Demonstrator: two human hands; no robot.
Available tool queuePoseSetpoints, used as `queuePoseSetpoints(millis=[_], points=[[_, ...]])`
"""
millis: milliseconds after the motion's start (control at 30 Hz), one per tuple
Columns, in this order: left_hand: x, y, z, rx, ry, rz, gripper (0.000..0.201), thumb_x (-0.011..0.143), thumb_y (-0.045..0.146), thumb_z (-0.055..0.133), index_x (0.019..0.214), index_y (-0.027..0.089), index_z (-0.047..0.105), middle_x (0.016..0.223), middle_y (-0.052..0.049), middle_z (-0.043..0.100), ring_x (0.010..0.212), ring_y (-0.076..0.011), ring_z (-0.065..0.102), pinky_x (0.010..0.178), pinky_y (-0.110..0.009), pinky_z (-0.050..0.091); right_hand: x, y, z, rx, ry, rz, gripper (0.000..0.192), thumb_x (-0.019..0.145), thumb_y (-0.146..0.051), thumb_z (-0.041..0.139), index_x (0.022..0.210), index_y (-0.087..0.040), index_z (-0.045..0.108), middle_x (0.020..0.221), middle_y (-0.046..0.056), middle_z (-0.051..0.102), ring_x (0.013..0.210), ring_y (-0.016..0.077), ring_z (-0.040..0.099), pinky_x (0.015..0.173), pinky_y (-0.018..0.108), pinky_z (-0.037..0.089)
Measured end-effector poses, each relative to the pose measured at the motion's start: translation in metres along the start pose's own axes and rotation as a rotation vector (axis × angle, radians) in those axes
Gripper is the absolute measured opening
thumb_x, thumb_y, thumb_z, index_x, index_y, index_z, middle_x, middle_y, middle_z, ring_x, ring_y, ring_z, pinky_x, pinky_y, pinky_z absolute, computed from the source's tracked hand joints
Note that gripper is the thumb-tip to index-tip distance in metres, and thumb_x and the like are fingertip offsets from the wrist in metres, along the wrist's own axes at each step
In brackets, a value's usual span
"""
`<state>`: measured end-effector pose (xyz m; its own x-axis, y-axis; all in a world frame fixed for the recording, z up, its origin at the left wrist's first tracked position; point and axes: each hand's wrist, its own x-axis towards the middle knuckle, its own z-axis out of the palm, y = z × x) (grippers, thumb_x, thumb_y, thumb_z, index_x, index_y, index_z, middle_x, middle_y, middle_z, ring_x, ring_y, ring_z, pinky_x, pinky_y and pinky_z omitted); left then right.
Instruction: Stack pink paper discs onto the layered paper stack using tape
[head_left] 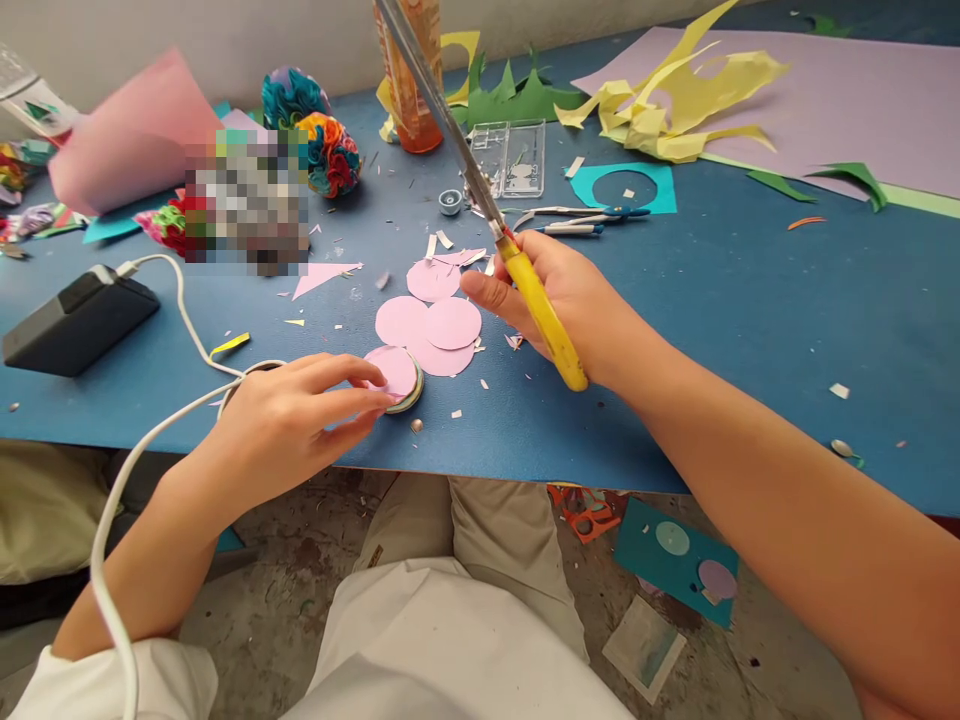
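My left hand (300, 415) has its fingertips closed at the edge of a pink paper circle (395, 372), which lies on a round, flat disc-like object (414, 396) near the table's front edge. What that disc is I cannot make out. Several more pink paper circles (403, 320) overlap just beyond the fingers. Raised above the table, my right hand (559, 290) grips yellow-handled scissors (541, 310), seen edge-on. Their long metal blades point up and away to the left. The lower fingers of this hand are partly hidden.
A black power bank (81, 318) with a white cable (182, 300) is at left; the cable passes over my left forearm. An orange bottle (416, 90), a compass (577, 218), yellow paper scraps (667, 100) and ruffled paper balls (330, 155) stand farther back. Paper scraps litter the floor.
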<state>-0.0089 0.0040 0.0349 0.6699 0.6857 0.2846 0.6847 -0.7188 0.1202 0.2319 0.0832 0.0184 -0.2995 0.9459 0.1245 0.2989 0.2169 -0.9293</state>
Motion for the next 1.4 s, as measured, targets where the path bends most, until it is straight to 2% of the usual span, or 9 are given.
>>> queuePoseSetpoints(millis=[100,200,367,567,767,867,1067,1400], points=[[0.002,-0.002,-0.002,-0.011,-0.045,-0.008,0.015,0.087,0.018,0.056,0.098,0.022,0.066,0.097,-0.003,0.07,0.082,-0.0139,0.066,0.074,-0.025,0.051,0.001,0.0,0.0,-0.004,-0.005,-0.012,0.047,0.071,-0.064,0.063,0.074,-0.021,0.042,0.066,-0.004,0.04,0.067,0.0128,0.051,0.055,0.025,0.04],[0.003,-0.003,-0.003,0.015,-0.026,0.043,0.018,0.087,0.018,0.057,0.101,0.023,0.065,0.097,-0.002,0.07,0.08,-0.0128,0.066,0.069,-0.022,0.049,0.001,-0.001,0.0,-0.037,-0.002,0.018,0.049,0.069,-0.065,0.063,0.073,-0.021,0.041,0.066,-0.004,0.041,0.061,0.01,0.046,0.052,0.025,0.037],[0.0,-0.002,-0.006,0.124,-0.002,0.06,0.009,0.086,0.019,0.058,0.091,0.023,0.065,0.104,-0.001,0.069,0.066,-0.0098,0.065,0.06,-0.021,0.046,0.001,-0.004,0.0,-0.048,-0.003,0.051,0.049,0.07,-0.066,0.062,0.077,-0.021,0.045,0.072,-0.003,0.048,0.064,0.0107,0.046,0.054,0.025,0.038],[0.004,-0.005,-0.01,0.084,-0.085,0.059,0.011,0.089,0.022,0.055,0.094,0.025,0.064,0.106,0.0,0.068,0.071,-0.0095,0.066,0.063,-0.02,0.045,0.003,0.002,0.0,-0.102,0.006,0.035,0.053,0.068,-0.072,0.058,0.081,-0.021,0.048,0.071,-0.003,0.048,0.061,0.0104,0.045,0.053,0.026,0.039],[0.016,-0.009,-0.016,0.159,-0.197,0.124,0.013,0.09,0.024,0.051,0.086,0.023,0.063,0.103,0.001,0.068,0.066,-0.0079,0.064,0.046,-0.019,0.034,0.005,0.007,0.001,-0.081,0.014,0.006,0.055,0.067,-0.074,0.056,0.079,-0.021,0.046,0.068,-0.005,0.046,0.057,0.0083,0.043,0.048,0.024,0.036],[0.018,-0.009,-0.017,0.175,-0.218,0.11,0.011,0.089,0.026,0.052,0.088,0.023,0.063,0.105,0.001,0.067,0.065,-0.0077,0.063,0.046,-0.019,0.034,0.004,0.005,0.001,-0.076,0.012,0.026,0.053,0.067,-0.072,0.058,0.077,-0.022,0.045,0.067,-0.005,0.046,0.055,0.0076,0.043,0.046,0.023,0.035],[0.016,-0.004,-0.016,0.158,-0.198,0.077,0.013,0.09,0.023,0.051,0.086,0.024,0.063,0.108,0.002,0.067,0.075,-0.0102,0.066,0.054,-0.02,0.039,0.002,-0.001,0.001,-0.036,-0.001,0.03,0.051,0.067,-0.07,0.06,0.075,-0.022,0.045,0.067,-0.005,0.046,0.056,0.0072,0.045,0.046,0.022,0.037],[0.011,-0.001,-0.013,0.125,-0.146,0.021,0.012,0.089,0.022,0.054,0.081,0.023,0.064,0.106,0.004,0.067,0.071,-0.0069,0.065,0.056,-0.018,0.04,0.001,-0.003,0.0,-0.007,-0.025,0.03,0.049,0.068,-0.066,0.065,0.079,-0.022,0.047,0.071,-0.003,0.049,0.064,0.0115,0.052,0.048,0.024,0.043]])
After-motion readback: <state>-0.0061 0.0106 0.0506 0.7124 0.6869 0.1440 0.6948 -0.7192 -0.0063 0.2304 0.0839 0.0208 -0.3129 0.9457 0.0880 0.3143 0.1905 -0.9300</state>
